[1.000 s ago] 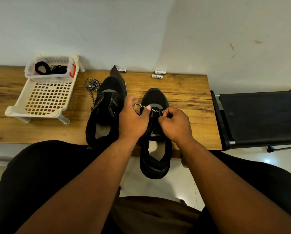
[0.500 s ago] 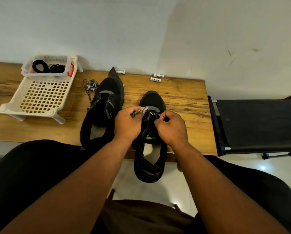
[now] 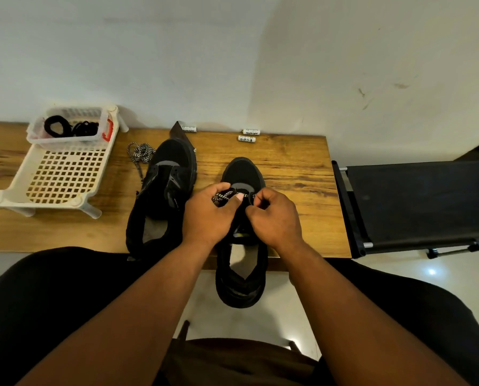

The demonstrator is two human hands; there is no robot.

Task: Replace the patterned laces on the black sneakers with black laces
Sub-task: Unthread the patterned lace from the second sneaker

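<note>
Here the patterned lace (image 3: 225, 195) is crossing the lowest eyelets of the right sneaker (image 3: 242, 174), which is lying toe-to-wall on the table (image 3: 294, 174) with its heel hanging over the near edge. The left hand (image 3: 208, 215) is pinching the lace between thumb and curled fingers; the right hand (image 3: 274, 218) is curling over the eyelets at the shoe's other side, and it is not clear whether it is pinching the lace end or the shoe's edge.

The overhanging heel is looking like the main risk: a hard pull toward the body could be dragging the shoe off the table, since neither hand is pressing it down. A tug on the wrong strand could also be jamming the lace tip in an eyelet.

The left sneaker (image 3: 163, 196) is lying beside it, already unlaced as far as can be seen, with a loose patterned lace (image 3: 141, 152) bunched by its toe. The black laces (image 3: 71, 129) are waiting in a small basket (image 3: 65, 139) on the white tray (image 3: 15, 188), well apart from both hands.
</note>
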